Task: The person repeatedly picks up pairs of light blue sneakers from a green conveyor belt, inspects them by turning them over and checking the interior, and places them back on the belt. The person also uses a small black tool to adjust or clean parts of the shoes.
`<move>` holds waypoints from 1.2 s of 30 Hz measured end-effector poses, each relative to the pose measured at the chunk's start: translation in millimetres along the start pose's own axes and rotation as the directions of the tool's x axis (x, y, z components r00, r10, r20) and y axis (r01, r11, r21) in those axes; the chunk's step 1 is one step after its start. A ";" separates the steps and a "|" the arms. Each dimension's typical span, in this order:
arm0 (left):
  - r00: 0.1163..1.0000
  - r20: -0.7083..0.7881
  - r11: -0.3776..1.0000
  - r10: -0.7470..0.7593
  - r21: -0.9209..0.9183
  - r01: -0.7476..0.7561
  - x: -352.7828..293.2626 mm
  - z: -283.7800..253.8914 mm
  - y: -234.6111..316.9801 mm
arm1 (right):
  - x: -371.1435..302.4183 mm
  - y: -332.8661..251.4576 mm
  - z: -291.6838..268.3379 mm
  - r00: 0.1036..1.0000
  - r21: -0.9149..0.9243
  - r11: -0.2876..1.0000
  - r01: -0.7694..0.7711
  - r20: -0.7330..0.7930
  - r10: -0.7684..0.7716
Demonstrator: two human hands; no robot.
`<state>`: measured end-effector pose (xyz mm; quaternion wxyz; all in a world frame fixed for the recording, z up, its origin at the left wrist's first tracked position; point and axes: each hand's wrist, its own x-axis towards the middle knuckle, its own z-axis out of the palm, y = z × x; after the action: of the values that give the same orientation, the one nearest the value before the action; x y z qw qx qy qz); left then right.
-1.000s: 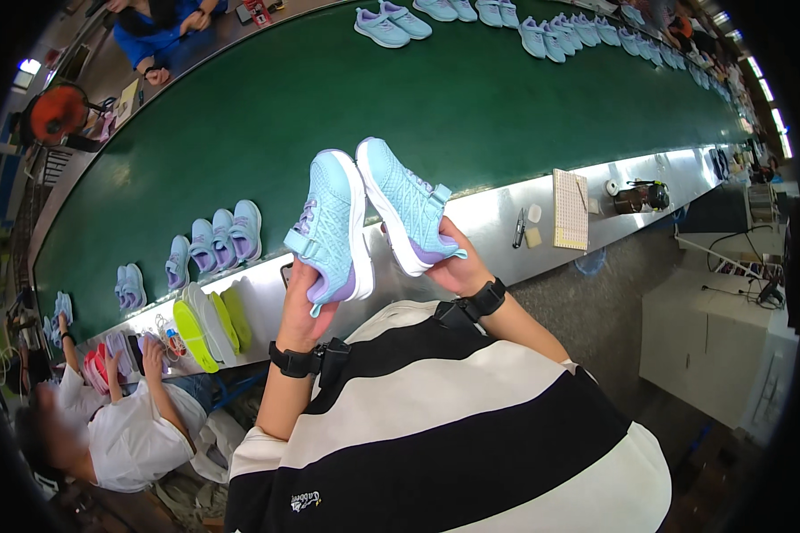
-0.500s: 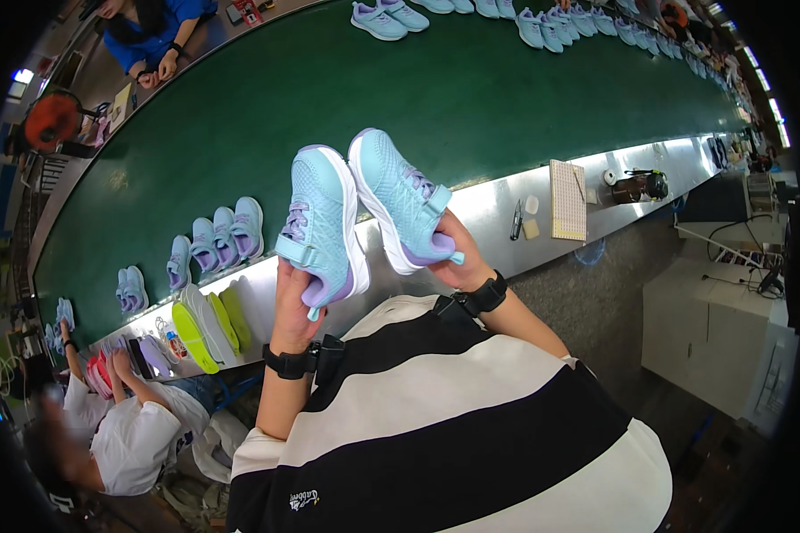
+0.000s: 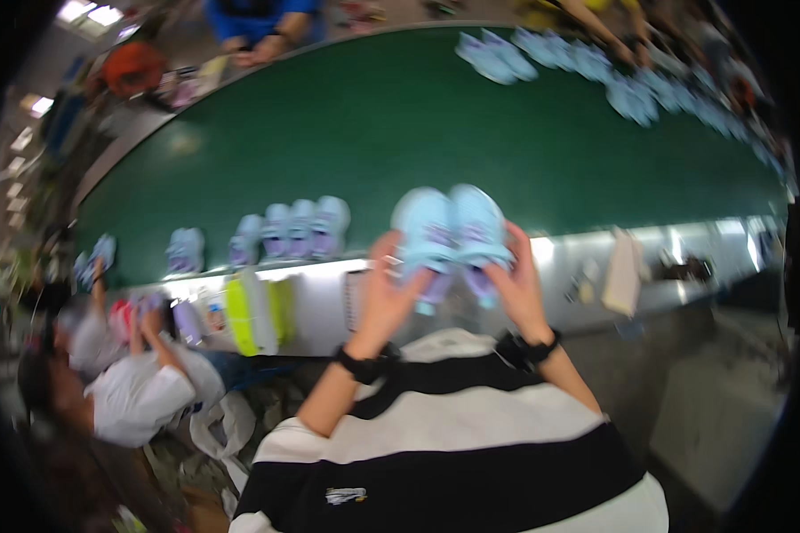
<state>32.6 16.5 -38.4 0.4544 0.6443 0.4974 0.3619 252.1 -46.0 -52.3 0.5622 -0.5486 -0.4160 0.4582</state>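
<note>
The fingers of the left hand (image 3: 384, 300) are curled about the outer side of the left shoe (image 3: 425, 222), its thumb laid near the collar; the right shoe (image 3: 477, 218) is gripped likewise by the right hand (image 3: 523, 289). Neither hand is spread wide. The light-blue pair is held side by side, touching along the inner edges, toes pointed away from the wearer, over the seam between the green table surface (image 3: 373, 133) and the metal ledge (image 3: 320, 333). Whether the soles are touching anything cannot be told through the blur. If one grip were loosened sooner, the pair could be skewed; if lowered across the seam, the heels might be left unevenly supported. By a leftward swing, the nearby row of shoes (image 3: 331, 226) could be knocked.
</note>
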 end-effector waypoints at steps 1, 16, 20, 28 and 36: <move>0.994 0.085 0.997 -0.067 0.031 0.065 -5.8 8.5 -16.8 | -7.1 16.3 -5.9 0.994 0.165 0.980 -0.108 0.052 0.101; 0.918 0.306 0.961 -0.254 0.185 0.204 -47.4 51.5 -185.4 | 17.1 102.9 -10.0 0.325 -0.328 0.168 0.929 0.945 0.047; 0.945 0.235 0.969 -0.228 0.145 0.198 -41.0 22.6 -192.2 | 41.7 107.8 0.3 0.262 -0.267 0.168 0.949 0.964 0.055; 0.922 -0.005 0.919 -0.387 0.080 0.386 11.7 -39.2 -175.2 | 91.1 121.2 21.3 0.394 -0.398 0.122 0.909 0.917 0.055; 0.984 -0.095 0.678 -0.151 0.714 0.173 44.9 -74.7 -197.9 | 333.6 63.5 -7.4 0.953 -0.970 0.070 0.231 0.211 -0.217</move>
<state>-86.8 95.1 -200.7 0.1892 0.7187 0.6606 0.1059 333.7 275.0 -127.8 0.1148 -0.7088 -0.6956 -0.0245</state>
